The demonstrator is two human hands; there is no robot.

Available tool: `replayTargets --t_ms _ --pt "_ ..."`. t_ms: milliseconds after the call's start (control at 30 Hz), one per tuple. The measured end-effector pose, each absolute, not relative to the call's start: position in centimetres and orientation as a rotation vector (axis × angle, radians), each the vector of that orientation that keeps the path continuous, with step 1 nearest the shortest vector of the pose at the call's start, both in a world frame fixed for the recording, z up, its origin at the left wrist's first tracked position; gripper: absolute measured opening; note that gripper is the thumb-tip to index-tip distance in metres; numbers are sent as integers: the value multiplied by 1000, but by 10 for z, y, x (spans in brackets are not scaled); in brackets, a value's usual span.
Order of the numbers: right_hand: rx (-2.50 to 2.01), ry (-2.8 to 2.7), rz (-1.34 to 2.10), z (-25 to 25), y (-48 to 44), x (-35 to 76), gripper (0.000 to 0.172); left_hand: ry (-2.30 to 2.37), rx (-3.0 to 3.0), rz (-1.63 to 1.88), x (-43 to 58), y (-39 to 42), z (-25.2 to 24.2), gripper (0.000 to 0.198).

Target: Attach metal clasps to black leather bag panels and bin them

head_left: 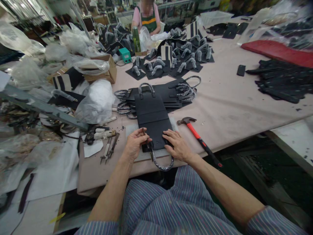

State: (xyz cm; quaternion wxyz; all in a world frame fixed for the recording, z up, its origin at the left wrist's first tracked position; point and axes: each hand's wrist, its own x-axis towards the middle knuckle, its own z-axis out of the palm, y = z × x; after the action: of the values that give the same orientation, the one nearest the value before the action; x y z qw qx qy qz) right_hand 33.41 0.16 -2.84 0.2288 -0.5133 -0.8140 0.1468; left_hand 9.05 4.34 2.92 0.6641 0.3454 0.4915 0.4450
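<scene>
Steadying black panel (pixel 153 112) w/ R hand (pixel 178 145), fingers loosely spread, prob. so it won't slip; L hand (pixel 134 143) pinching thin item (pixel 143 131) (can't ID) by near handle (pixel 163 168). Panel's on mat (pixel 128 131) on table (pixel 227 98); hammer (pixel 195 132) to R, prob. for quick reach.

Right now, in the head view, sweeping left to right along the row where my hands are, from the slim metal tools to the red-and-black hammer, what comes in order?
Slim metal tools, left hand, black panel, right hand, red-and-black hammer.
</scene>
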Motion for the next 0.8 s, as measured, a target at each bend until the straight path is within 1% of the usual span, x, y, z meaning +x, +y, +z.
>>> replayTargets --t_ms 133,267,400,800 --pt "-1400 -2230 402 -30 2 335 48 1118 925 1057 131 43 9 31" --pt "-1393 -2215 425 -31 3 336 49 1160 1121 1090 133 46 -8 21" --pt "-1385 -2199 422 -31 2 337 48 1177 1217 1105 129 43 -11 16" --pt "-1375 -2184 441 -28 3 338 49 1187 1309 1077 129 44 -17 9"
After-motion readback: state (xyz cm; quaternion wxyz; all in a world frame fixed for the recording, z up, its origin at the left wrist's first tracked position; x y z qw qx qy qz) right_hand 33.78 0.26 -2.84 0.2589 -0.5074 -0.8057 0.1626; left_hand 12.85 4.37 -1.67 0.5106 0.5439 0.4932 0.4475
